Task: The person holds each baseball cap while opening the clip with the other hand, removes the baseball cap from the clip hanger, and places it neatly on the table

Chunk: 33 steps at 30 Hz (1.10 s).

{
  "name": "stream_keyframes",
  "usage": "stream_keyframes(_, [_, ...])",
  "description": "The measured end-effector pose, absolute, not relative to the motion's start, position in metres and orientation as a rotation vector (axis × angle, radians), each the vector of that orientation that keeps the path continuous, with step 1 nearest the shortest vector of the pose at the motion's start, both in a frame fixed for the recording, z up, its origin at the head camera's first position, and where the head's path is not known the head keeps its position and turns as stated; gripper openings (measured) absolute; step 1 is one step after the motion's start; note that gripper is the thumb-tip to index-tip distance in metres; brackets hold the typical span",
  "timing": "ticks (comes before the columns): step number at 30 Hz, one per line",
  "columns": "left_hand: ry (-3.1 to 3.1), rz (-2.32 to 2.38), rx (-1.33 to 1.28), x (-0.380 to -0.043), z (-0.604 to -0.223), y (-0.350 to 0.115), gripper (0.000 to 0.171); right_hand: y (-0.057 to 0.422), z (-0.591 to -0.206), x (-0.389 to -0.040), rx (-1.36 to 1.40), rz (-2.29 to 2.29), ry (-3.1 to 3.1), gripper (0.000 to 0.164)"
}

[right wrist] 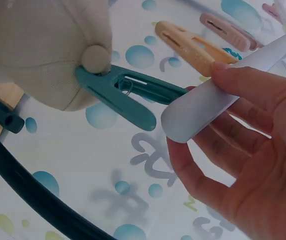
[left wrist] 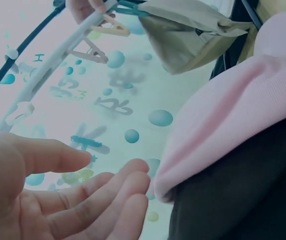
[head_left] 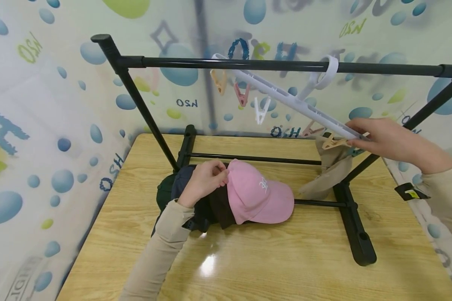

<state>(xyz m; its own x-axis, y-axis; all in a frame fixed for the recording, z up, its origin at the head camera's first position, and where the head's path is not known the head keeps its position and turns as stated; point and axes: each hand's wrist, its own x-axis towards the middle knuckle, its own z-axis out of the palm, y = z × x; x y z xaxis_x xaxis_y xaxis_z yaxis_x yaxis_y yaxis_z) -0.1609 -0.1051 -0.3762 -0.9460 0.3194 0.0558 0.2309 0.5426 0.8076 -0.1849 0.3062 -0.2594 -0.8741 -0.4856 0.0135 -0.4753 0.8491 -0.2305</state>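
Observation:
My right hand (head_left: pixel 384 140) grips the lower end of a white clip hanger (head_left: pixel 305 108), thumb on top and fingers beneath. From that end a teal clothespin (right wrist: pixel 128 90) pinches the top button of a beige cap (right wrist: pixel 48 50), which hangs down. A pink cap (head_left: pixel 256 194) lies at the front of a row of dark caps (head_left: pixel 188 184). Beside its back edge is my left hand (left wrist: pixel 68 190), thumb and fingers apart and loosely bent, holding nothing. The fingertips come close to the pink fabric; whether they touch it I cannot tell.
The hanger's hook loops over the top bar (head_left: pixel 229 64) of a black rack standing on a wooden table (head_left: pixel 271 259). Along the hanger dangle several other clothespins, including a pink one (head_left: pixel 242 95) and a white one (head_left: pixel 261 110). A patterned curtain (head_left: pixel 79 104) hangs behind.

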Motion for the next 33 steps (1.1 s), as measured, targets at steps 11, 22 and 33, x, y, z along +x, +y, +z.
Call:
stream_keyframes(11, [2.666, 1.367, 0.579, -0.164, -0.367, -0.092, 0.009, 0.291, -0.244, -0.188, -0.868, -0.185, 2.979, 0.035])
stream_keyframes(22, [2.623, 1.363, 0.747, -0.168, -0.353, -0.063, 0.008, 0.27, -0.226, -0.193, -0.982, -0.185, 2.932, 0.035])
stream_keyframes(33, [2.602, 1.282, 0.881, -0.174, -0.344, -0.03, 0.008, 0.252, -0.211, -0.195, -1.05, -0.165, 2.906, 0.039])
